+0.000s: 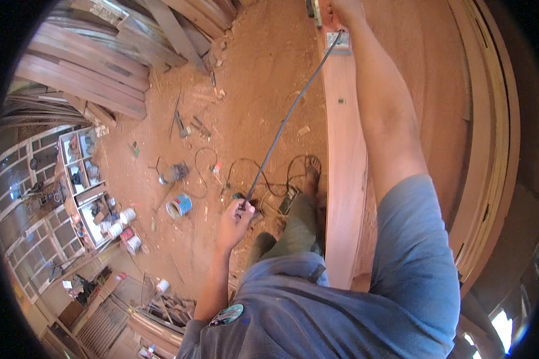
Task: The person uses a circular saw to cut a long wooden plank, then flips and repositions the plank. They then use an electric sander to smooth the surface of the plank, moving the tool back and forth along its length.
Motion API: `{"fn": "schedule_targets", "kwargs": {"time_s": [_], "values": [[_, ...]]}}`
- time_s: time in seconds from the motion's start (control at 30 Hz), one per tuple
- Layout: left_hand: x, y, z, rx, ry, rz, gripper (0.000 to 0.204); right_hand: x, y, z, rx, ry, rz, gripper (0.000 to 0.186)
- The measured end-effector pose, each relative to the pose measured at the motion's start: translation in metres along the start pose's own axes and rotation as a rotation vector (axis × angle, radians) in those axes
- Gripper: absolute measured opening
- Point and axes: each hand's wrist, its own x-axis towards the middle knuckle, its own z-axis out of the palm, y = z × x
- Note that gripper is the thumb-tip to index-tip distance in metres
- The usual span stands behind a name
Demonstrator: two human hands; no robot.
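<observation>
A long, pale reddish wooden plank (344, 155) runs away from me on my right side. At its far end my right hand (345, 12) is closed on a corded power tool (339, 42), which rests on the plank. The top edge of the view cuts the tool off, so its exact kind does not show. From its near end a black power cord (290, 110) stretches down to the left. My left hand (236, 220) grips this cord between thumb and fingers, out over the floor left of the plank and away from the tool.
Loops of cord (230, 170) lie on the dusty floor near my foot (312, 167). A blue-and-white bucket (179, 206) and scattered hand tools (182, 127) are to the left. Stacked boards (90, 78) fill the far left. Long boards (491, 137) line the right.
</observation>
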Motion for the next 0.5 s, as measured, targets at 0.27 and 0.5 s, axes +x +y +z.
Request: {"fn": "schedule_targets", "kwargs": {"time_s": [0.27,0.5], "values": [[-0.062,-0.142,-0.052,0.36,0.124,-0.051,0.028,-0.242,-0.005,-0.064,-0.117,0.061,0.042,0.054],[-0.11,-0.282,-0.096,0.644,0.055,0.021,0.029,-0.582,-0.017,-0.181,-0.139,-0.179,0.353,0.056]]}}
